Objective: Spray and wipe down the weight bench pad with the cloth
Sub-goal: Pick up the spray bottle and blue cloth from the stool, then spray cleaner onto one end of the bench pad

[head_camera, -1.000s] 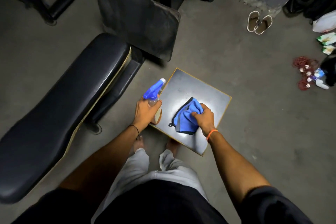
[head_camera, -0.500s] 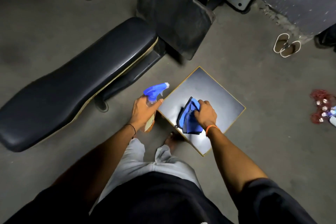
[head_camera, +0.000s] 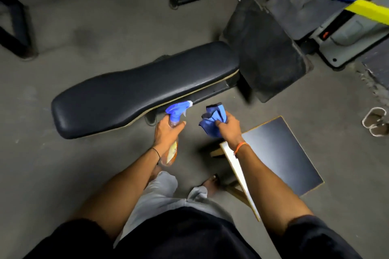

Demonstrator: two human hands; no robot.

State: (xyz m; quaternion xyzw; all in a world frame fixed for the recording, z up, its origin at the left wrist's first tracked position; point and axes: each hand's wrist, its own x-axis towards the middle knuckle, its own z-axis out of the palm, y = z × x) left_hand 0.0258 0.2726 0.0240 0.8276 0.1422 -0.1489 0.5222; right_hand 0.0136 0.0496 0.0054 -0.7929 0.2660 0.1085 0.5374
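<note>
The long black padded weight bench pad (head_camera: 145, 88) lay just past both hands, stretching left to right. The left hand (head_camera: 166, 132) squeezed a clear spray bottle with a blue nozzle (head_camera: 177, 109) pointing at the pad, nearest it. The right hand (head_camera: 228, 127) clutched a crumpled blue cloth (head_camera: 212, 120) beside it.

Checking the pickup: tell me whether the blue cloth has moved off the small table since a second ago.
Yes. The blue cloth, bunched in the right hand, has been lifted off the small table toward the bench pad.
</note>
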